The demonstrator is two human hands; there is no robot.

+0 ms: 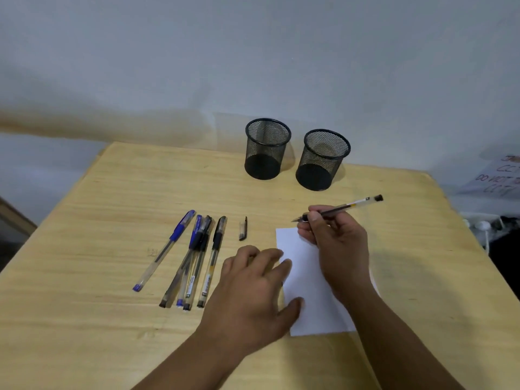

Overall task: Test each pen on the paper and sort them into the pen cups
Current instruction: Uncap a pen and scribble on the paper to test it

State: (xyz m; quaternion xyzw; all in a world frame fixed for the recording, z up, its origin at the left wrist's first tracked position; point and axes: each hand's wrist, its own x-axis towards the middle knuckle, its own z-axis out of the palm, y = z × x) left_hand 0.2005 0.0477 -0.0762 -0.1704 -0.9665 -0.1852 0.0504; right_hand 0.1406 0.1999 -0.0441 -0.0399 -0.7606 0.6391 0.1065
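A: Where was the pen (342,207)?

B: Pinched in the right hand (336,243), uncapped, tip hanging just past the far edge of the paper (308,294). Its cap (243,228) lay on the surface (98,319) between the paper and the other pens (194,260).

A: And the left hand (253,294)?

B: Fingers spread flat, holding nothing, pressing the paper's near-left edge down.

A: How would that pen handle?

B: My guess: light, stiff, a smooth clear barrel that could slip. The dark grip sleeve near the tip looked the best place to hold it, and that was where the fingers sat. The paper was thin and likely to slide unless pinned.

A: The cups (295,153)?

B: Two black mesh ones, upright side by side at the far edge, nothing in them that I could see.

A: Any writing?

B: Barrel labels too small to read. A sheet (503,175) at far right had handwriting; "DO NOT" was all I could make out.
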